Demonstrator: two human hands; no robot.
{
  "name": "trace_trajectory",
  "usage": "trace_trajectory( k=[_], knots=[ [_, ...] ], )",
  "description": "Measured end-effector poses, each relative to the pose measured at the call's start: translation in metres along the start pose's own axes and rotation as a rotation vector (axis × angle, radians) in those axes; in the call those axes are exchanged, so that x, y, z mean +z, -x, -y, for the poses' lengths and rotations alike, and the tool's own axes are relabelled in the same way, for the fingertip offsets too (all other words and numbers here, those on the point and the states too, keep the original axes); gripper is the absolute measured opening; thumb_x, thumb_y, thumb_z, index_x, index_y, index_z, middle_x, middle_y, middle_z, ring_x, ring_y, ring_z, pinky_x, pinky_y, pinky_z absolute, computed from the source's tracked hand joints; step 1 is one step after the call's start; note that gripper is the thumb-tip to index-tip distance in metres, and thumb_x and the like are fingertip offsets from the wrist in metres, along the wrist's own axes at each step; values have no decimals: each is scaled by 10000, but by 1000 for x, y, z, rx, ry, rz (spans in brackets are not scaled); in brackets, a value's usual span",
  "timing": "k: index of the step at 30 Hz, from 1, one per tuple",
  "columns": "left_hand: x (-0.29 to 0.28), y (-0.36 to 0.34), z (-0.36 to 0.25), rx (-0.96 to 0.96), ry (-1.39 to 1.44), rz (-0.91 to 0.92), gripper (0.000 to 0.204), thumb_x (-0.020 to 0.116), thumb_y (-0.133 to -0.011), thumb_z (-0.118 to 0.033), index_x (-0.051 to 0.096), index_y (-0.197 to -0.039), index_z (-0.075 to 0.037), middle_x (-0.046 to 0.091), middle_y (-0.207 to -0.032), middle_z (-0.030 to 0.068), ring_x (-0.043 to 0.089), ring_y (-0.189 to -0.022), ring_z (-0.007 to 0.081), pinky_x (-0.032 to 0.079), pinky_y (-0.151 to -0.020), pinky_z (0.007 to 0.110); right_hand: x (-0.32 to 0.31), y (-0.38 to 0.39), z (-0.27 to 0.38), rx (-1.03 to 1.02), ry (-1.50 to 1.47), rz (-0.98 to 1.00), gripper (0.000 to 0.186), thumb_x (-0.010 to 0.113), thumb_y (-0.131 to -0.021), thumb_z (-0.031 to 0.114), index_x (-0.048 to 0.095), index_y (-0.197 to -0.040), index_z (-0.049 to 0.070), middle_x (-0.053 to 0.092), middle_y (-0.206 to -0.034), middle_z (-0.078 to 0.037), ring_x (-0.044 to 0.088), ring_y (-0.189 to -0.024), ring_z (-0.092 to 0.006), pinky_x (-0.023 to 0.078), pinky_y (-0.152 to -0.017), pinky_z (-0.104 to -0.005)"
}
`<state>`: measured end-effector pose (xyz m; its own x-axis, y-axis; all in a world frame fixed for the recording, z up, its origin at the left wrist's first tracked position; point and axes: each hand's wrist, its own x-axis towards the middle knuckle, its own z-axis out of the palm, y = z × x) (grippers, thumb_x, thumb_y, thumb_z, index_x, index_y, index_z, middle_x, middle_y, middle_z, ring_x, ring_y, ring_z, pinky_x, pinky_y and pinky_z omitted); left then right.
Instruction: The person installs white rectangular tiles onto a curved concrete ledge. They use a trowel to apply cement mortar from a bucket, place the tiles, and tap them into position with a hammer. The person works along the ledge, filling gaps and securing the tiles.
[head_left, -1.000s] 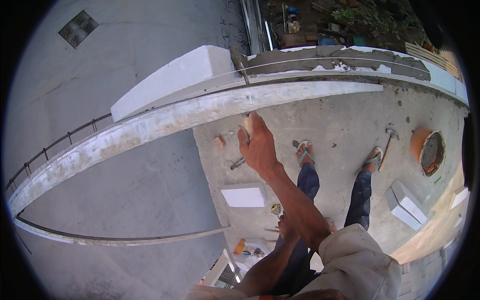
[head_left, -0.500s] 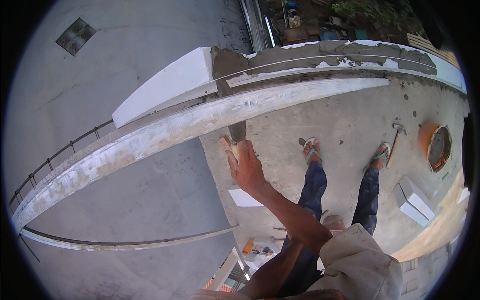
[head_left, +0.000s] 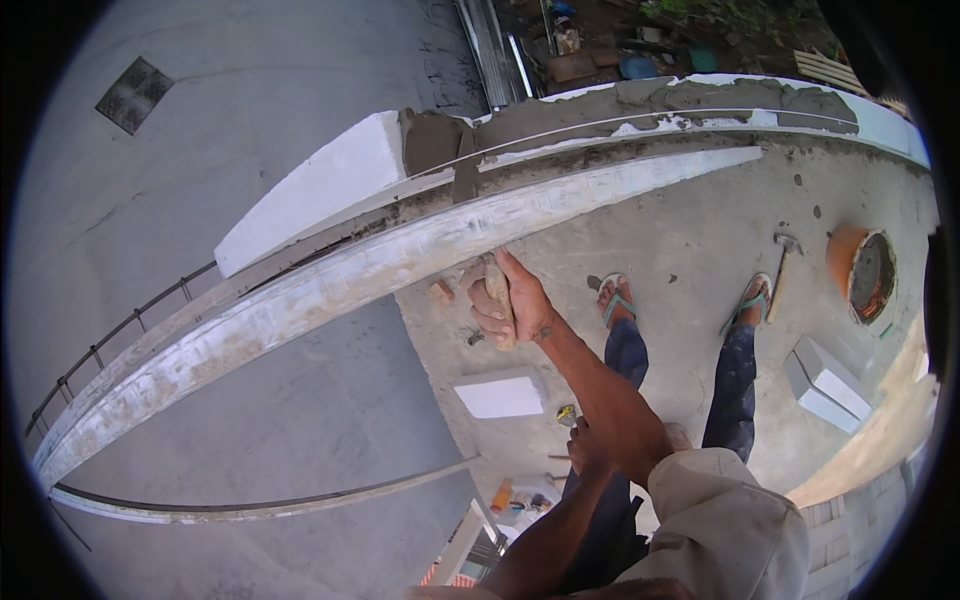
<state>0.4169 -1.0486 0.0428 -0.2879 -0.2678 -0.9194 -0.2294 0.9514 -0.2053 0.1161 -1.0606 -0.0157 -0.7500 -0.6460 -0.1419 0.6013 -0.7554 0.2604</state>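
My right hand (head_left: 515, 300) is closed around the wooden handle of a trowel (head_left: 500, 305), thumb uppermost. Its blade is mostly hidden by the fingers. Just beyond the hand runs a long white beam (head_left: 400, 245), apart from the fingers. Behind that beam, a white block (head_left: 315, 190) carries grey mortar (head_left: 432, 143) on its right end, and some mortar hangs down beside it. More mortar coats the row of blocks to the right, with a taut string along it. My left hand (head_left: 590, 447) is low by my thigh, fingers curled, partly covered by my right arm; whatever it holds is hidden.
A white block (head_left: 500, 395) lies on the floor near a small yellow-black object (head_left: 566, 414) and a brick fragment (head_left: 440, 291). Rightward are a hammer (head_left: 783, 275), an orange bucket (head_left: 845, 262) and more white blocks (head_left: 828, 383). The floor edge drops away at left.
My right hand has turned over and drawn the trowel back from the beam, its blade no longer plainly seen. My left hand shows now. The whole view has shifted slightly.
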Motion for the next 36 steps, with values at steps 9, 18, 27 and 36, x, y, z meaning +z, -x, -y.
trace_trajectory(
  k=[9, 18, 27, 36],
  knots=[
    [23, 1, -23, 78, 8, -35, 690, 754, -907, -515, 593, -1400, -59, 626, -1354, 174, 637, -1247, 382, 535, -1033, 500, -15, 253, -49, -88, 347, -752, 364, 569, -1117, 385, 566, -1112, 21, 512, -653, -19, 476, -404, -109, 387, -357, -302],
    [40, 40, -93, -1, -111, -255, 697, 769, -892, -464, 587, -1412, -37, 609, -1374, 183, 614, -1269, 401, 525, -1054, 518, -79, 573, 185, -863, 775, -1639, 285, 628, -1002, 166, 543, -1184, -35, 613, -831, -92, 593, -505, -156, 480, -433, -332],
    [80, 53, -144, 10, -416, -370, 725, 786, -865, -464, 588, -1413, -32, 620, -1381, 179, 625, -1274, 389, 527, -1057, 526, -111, 744, 326, -1125, 424, -1314, 482, 694, -987, 250, 586, -1327, -74, 640, -920, -99, 674, -725, -189, 548, -580, -330],
    [108, 58, -174, 107, -668, -417, 725, 779, -839, -489, 612, -1359, -12, 636, -1343, 212, 645, -1230, 426, 537, -1026, 552, -279, 934, 199, -833, 417, -2618, 963, 706, -977, 518, 278, -1615, -63, 397, -1537, -329, 397, -1405, -484, 399, -1117, -629]
  ],
)
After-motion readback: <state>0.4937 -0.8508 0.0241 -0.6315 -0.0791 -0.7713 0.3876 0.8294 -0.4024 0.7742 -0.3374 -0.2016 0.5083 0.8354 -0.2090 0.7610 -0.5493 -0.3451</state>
